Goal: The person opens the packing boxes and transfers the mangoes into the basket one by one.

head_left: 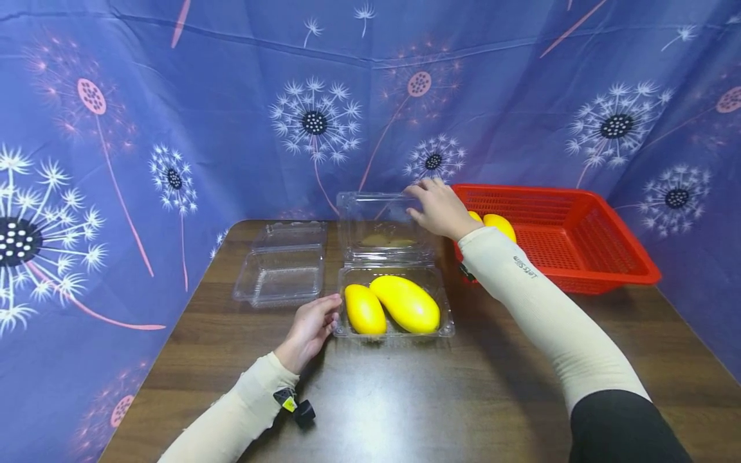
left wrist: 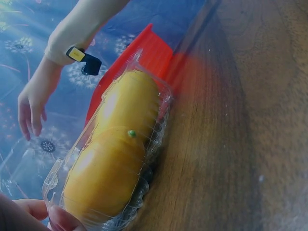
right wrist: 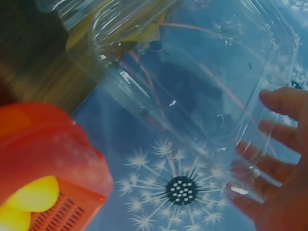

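Two yellow mangoes (head_left: 405,304) lie in the base of a hinged clear plastic clamshell box (head_left: 395,334); its lid (head_left: 376,218) stands raised at the back. My left hand (head_left: 309,329) pinches the left front edge of the base, with thumb and finger (left wrist: 65,220) at the rim. Up at the lid's top right corner is my right hand (head_left: 437,207), its fingers spread and fairly straight. Some of those fingertips (right wrist: 240,168) show through the clear plastic, touching the lid's edge.
A red plastic basket (head_left: 579,251) with more mangoes (head_left: 500,225) at its left end stands at the right, under my right forearm. Another opened clear clamshell box (head_left: 280,273) lies to the left on the wooden table (head_left: 463,399). Patterned blue cloth (head_left: 231,96) hangs behind.
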`<state>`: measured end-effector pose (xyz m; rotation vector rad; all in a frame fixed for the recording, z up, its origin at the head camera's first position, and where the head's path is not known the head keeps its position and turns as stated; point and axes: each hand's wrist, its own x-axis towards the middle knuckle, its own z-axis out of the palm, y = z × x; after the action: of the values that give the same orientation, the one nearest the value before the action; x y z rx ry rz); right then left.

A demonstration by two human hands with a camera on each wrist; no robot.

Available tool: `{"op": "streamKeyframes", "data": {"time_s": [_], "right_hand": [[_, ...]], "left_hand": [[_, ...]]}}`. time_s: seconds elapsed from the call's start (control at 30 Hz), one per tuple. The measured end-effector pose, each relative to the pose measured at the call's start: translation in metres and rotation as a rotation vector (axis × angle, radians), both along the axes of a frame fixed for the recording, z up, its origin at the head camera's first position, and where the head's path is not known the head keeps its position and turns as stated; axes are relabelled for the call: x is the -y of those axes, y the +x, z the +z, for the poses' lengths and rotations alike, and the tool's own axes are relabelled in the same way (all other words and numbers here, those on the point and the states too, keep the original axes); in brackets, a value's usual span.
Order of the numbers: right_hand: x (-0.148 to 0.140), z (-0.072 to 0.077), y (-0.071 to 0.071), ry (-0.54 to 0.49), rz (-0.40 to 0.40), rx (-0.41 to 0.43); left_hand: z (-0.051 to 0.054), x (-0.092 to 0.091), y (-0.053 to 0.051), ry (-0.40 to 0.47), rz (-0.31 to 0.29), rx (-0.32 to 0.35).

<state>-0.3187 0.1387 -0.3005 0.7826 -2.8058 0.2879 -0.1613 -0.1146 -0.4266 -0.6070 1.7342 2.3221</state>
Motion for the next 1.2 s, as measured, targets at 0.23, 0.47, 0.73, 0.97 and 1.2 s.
{"op": "streamKeyframes", "data": {"time_s": [0.23,0.47,0.73,0.97,1.2], "right_hand": [[-0.004,-0.005,-0.009,0.035,-0.066,0.073],[-0.005,-0.012,-0.022,0.07,-0.095,0.129],[-0.004,-0.02,-0.033,0.068,-0.086,0.121],[-0.001,-0.016,-0.035,0.11,-0.07,0.138],[-0.001,-0.017,-0.033,0.102,-0.079,0.184]], "left_hand": [[0.0,0.0,0.0,0.001,0.003,-0.003],[0.0,0.0,0.0,-0.007,0.007,0.005],[0.001,-0.001,0.001,0.011,0.018,0.0],[0.003,-0.002,0.001,0.021,0.034,0.011],[0.003,-0.002,0.003,0.028,0.036,0.011]]}}
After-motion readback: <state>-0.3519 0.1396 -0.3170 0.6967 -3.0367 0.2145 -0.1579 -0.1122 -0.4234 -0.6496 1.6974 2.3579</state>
